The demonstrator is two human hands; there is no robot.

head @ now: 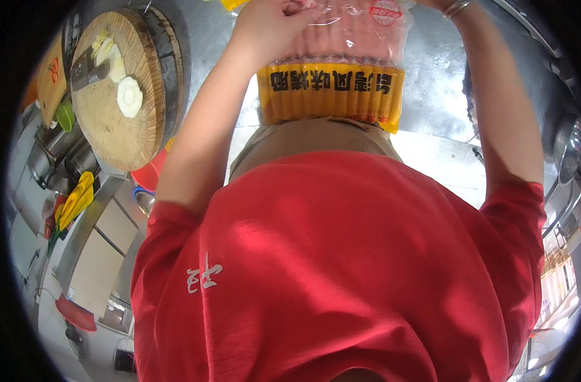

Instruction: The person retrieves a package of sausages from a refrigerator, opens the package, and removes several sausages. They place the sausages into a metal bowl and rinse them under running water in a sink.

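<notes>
A flat plastic pack of sausages [348, 43] lies before me on the steel worktop [433, 52]. Its clear part shows a row of pink sausages, and its yellow printed end [331, 93] reaches to my waist. My left hand [276, 24] is on the left side of the pack, with thumb and fingers pinching the clear film. At the top edge of the picture, my right hand [431, 2] is by the far right corner of the pack. Most of it is cut off, so its fingers are hidden; a bracelet [456, 8] circles that wrist.
To the left stands a thick round wooden chopping block [109, 129]. A cleaver [90, 69], cut pale vegetable pieces [109, 52] and a round white slice [129, 97] rest on it. A red basin [149, 172] sits below; a metal bowl [569, 148] is at far right.
</notes>
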